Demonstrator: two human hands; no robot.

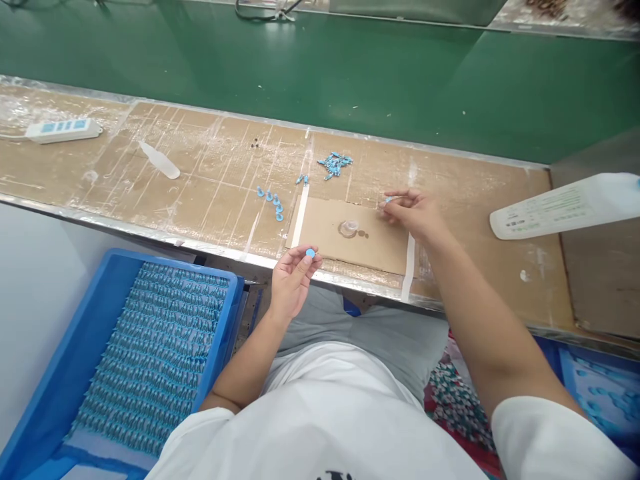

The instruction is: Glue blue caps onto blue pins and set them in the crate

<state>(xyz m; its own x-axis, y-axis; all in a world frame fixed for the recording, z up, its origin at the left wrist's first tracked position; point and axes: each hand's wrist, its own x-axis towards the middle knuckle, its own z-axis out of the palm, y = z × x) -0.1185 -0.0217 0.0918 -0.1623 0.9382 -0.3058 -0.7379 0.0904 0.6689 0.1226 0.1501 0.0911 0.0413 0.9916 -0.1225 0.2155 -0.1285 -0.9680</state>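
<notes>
My left hand [293,273] is raised near the bench's front edge, its fingers pinched on a small blue cap-like part [311,253]. My right hand [411,210] rests on the bench to the right of a brown cardboard pad [370,247], fingers closed on another small blue part [388,199]. A small clear puddle or dish [349,229] sits in the middle of the pad. A loose pile of blue parts [335,164] lies behind the pad, and several more blue parts [273,200] stand to its left.
A blue tray [220,333] packed with rows of blue parts sits at lower left below the bench. A white power strip [63,129] lies far left, a clear plastic piece [160,161] near it, a white bottle [565,205] on its side at right. A green conveyor belt [350,73] runs behind.
</notes>
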